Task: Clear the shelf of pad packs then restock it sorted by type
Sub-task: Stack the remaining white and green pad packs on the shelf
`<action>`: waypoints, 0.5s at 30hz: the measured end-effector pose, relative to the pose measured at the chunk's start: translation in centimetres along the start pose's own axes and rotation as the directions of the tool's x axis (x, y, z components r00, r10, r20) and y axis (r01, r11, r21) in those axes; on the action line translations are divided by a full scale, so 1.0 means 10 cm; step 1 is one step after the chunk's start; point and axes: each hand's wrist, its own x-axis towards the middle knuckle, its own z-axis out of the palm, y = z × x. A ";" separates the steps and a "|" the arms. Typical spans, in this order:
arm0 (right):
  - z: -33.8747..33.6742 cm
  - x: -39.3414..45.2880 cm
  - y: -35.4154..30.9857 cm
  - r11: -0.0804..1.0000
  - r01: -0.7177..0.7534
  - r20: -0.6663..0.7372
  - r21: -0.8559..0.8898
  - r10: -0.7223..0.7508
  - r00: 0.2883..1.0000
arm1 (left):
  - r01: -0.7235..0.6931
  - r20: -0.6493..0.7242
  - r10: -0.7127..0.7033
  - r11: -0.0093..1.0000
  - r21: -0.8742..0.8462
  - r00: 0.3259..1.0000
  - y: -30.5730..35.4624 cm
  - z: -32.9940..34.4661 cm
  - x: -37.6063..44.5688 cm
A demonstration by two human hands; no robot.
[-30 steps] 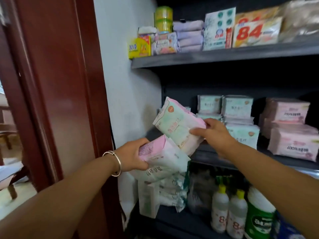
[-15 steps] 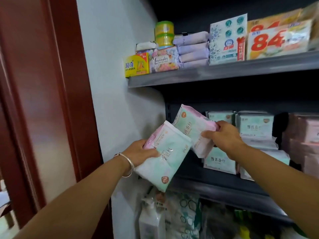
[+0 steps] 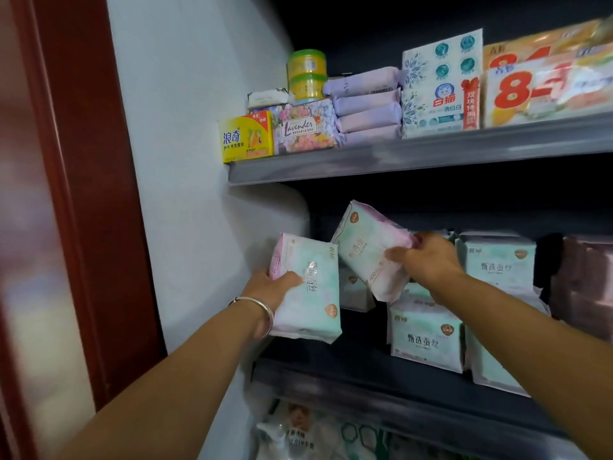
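While both arms reach toward the middle shelf (image 3: 381, 376), the left hand (image 3: 275, 288) grips an upright mint-and-pink pad pack (image 3: 310, 290) at its near end; the right hand (image 3: 428, 260) pinches a tilted pack (image 3: 368, 247) above stacked packs (image 3: 426, 336).

a small shop, by the look of it: dark metal shelves (image 3: 414, 161) stocked with many copies of the same goods. soap boxes (image 3: 247, 139), stacked purple packs (image 3: 366, 106) and detergent bars (image 3: 442, 91) sit on the upper board, rows of identical pad packs (image 3: 426, 333) on the one below. a red door frame (image 3: 99, 194) stands beside the white wall (image 3: 199, 161).
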 end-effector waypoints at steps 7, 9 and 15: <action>-0.01 0.16 0.02 0.945 -0.140 0.084 0.295 0.121 0.989 | -0.073 -0.111 0.070 0.997 -0.024 0.991 -0.02 0.13 0.24; 0.02 0.20 0.04 0.923 -0.171 0.119 0.346 0.138 0.983 | -0.056 -0.093 0.049 0.996 -0.066 0.994 0.00 0.20 0.29; 0.19 0.27 0.15 0.782 -0.318 0.288 0.536 0.185 0.940 | -0.027 -0.139 0.005 0.986 -0.163 0.990 -0.09 0.44 0.49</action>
